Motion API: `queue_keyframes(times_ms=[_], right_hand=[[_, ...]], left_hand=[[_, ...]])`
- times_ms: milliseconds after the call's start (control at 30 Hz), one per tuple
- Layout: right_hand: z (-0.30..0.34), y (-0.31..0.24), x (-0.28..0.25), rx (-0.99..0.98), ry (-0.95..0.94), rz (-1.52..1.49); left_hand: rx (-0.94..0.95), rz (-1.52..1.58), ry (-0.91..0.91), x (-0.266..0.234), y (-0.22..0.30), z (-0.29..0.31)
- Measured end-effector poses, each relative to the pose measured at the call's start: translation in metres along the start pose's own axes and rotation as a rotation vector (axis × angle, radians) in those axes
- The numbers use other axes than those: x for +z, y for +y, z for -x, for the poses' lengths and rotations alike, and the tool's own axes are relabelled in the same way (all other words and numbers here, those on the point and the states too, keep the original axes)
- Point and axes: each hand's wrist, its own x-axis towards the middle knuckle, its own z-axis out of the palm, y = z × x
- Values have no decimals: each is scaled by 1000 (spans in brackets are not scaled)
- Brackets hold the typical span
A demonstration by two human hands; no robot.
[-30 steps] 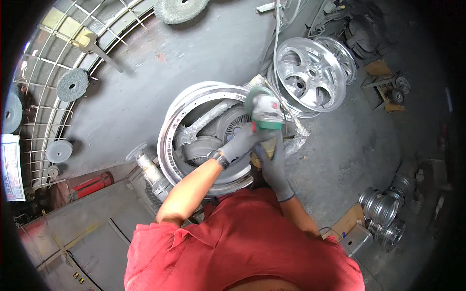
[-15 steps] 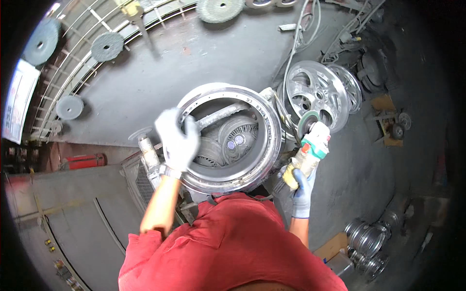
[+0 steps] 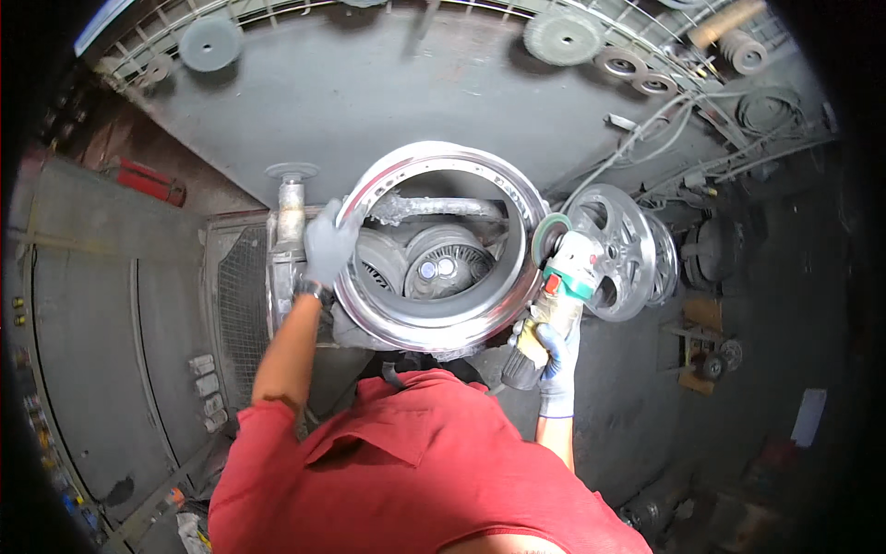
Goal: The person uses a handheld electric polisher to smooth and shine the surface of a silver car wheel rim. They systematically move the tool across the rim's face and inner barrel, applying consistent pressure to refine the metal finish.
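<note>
A shiny metal wheel rim barrel with no centre stands before me; bolt holes run round its inner flange. My gloved left hand grips its left edge, fingers closed over the lip. In my gloved right hand is an angle grinder, held by its yellow-wrapped body. The grinder's green-faced disc is at the rim's right outer side; whether it touches cannot be made out. Inside the rim's opening a crusted bar and a round vented part show.
Spoked alloy wheels lean just right of the grinder, near hanging cables. On the left a second tool with a flat disc stands upright. A wire rack holding abrasive discs runs along the back. A red cylinder lies far left.
My left hand, blurred and lifted near the rim before, now holds its left edge. The grinder has moved left to the rim's side. The view has turned, and the rim sits differently.
</note>
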Motion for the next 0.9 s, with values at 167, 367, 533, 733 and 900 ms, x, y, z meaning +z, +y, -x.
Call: queue_keyframes(times_ms=[167, 367, 533, 733, 900], right_hand=[[-32, 19, 17, 75, -96, 202], [-67, 15, 93, -167, -365, 778], [-79, 46, 140, -66, -693, 774], [-85, 65, 153, -104, -887, 941], [-100, 42, 153, -256, -686, 949]], left_hand=[[-330, 319, 369, 39, -51, 113], [-209, -30, 302, -19, 9, 147], [-426, 1200, -275, 2, 16, 163], [-637, 1707, -414, 26, 24, 141], [-617, 1585, -407, 36, 48, 90]])
